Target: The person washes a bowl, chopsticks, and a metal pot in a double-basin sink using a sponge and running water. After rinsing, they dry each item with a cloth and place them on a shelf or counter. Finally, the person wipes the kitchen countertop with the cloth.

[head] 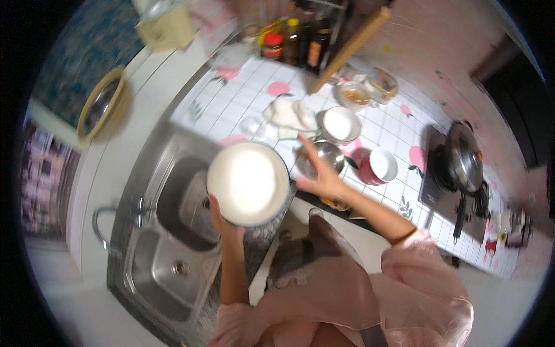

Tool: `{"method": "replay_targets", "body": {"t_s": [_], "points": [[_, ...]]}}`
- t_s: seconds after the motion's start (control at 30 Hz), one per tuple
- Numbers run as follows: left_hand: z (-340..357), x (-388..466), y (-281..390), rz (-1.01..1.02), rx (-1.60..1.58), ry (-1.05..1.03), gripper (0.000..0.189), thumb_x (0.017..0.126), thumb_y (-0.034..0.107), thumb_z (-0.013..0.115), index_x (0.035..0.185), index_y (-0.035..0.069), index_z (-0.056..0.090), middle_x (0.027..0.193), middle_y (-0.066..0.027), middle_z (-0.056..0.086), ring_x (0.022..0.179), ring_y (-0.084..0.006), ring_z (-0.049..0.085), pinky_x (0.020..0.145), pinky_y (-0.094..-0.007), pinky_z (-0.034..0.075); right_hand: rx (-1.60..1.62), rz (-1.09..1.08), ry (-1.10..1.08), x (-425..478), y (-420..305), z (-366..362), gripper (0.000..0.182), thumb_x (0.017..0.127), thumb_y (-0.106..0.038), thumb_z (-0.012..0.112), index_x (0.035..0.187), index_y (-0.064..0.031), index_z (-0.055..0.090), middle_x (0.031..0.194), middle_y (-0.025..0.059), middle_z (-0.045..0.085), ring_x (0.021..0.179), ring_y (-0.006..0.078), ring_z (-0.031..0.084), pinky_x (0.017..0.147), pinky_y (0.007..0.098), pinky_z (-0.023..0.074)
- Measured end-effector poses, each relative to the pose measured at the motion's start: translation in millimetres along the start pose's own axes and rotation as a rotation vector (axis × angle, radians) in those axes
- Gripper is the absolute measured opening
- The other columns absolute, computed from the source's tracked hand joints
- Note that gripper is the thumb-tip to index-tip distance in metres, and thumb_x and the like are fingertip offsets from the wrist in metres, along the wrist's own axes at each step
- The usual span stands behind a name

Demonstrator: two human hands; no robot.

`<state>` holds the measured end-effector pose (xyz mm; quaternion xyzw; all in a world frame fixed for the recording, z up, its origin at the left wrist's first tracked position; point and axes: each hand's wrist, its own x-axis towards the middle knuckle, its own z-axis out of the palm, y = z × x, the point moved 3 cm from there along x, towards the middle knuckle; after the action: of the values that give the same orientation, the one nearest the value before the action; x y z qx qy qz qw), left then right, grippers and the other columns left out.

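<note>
A large white bowl with a dark rim is held up in my left hand, whose thumb lies over the near-left rim. Its inside is overexposed, so I cannot tell whether anything is in it. Off to the bowl's right, my right hand is blurred, with fingers apart and nothing in them. Just beyond that hand a small shiny metal bowl sits on the counter, partly hidden by the fingers. Behind it stand a white bowl and a crumpled white cloth. A red cup with a white inside is farther right.
The double stainless-steel sink with a curved faucet lies to my left. A lidded pan rests on the stove at the right. Bottles line the back, near a leaning wooden bar. A yellow-rimmed basin is on the ledge.
</note>
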<state>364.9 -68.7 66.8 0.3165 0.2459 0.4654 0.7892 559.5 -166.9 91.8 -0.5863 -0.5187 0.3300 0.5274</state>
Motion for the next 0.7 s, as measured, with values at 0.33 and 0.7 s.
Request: {"method": "replay_targets", "body": {"t_s": [0.33, 0.7], "points": [[113.9, -72.9, -137.7, -0.752, -0.136, -0.467, 0.051, 0.084, 0.04, 0.029, 0.118, 0.002, 0.031, 0.117, -0.0134, 0.039, 0.104, -0.0253, 0.041, 0.086, -0.0351, 0.035, -0.475, 0.027, 0.564, -205.1, -28.5, -40.5, 0.12, 0.044, -0.037, 0.077, 0.128, -0.0109, -0.005, 0.132, 0.0194, -0.003, 0.122, 0.0333, 0.004, 0.096, 0.0421, 0.0174], [264.1, -338.5, -267.2, -1.019, 0.145, -1.146, 0.057, 0.083, 0.044, 0.03, 0.121, 0.002, 0.026, 0.12, -0.0137, 0.035, 0.108, -0.0263, 0.038, 0.089, -0.0373, 0.032, -0.21, 0.092, 1.315, -538.2, -85.0, -103.3, 0.116, 0.039, -0.029, 0.081, 0.128, -0.0056, 0.009, 0.129, 0.0133, 0.02, 0.118, 0.025, 0.024, 0.091, 0.0363, 0.0292]]}}
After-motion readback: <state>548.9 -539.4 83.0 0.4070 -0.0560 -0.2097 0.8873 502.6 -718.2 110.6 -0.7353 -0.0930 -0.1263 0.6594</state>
